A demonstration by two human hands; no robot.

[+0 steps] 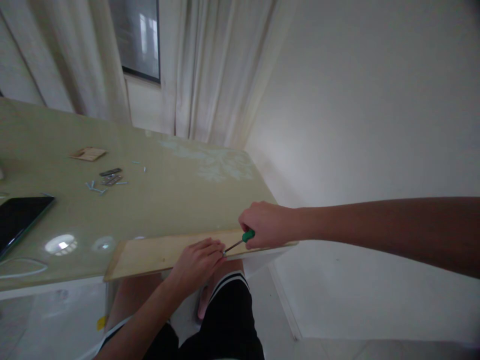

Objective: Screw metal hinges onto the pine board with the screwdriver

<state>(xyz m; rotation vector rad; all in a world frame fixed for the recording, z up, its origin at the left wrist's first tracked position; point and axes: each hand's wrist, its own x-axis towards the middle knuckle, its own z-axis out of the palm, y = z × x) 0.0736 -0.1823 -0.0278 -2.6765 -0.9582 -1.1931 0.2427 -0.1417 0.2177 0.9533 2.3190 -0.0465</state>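
A long, pale wooden board (150, 254) lies along the table's front edge, its near side jutting slightly past it. My left hand (198, 262) rests on the board, fingers together, with the fingertips closed around a small metallic piece at the near edge. What that piece is stays mostly hidden. My right hand (269, 225) is closed around the green handle of a screwdriver (248, 235). Its thin shaft slants down to the left, and the tip meets the spot beside my left fingertips.
On the greenish table (168, 200) lie several loose screws (95, 188), a small pile of metal hinges (111, 177) and a small wooden piece (89, 153). A dark tablet (24, 217) and a white cable (26, 270) are at the left. A wall (367, 125) bounds the right side.
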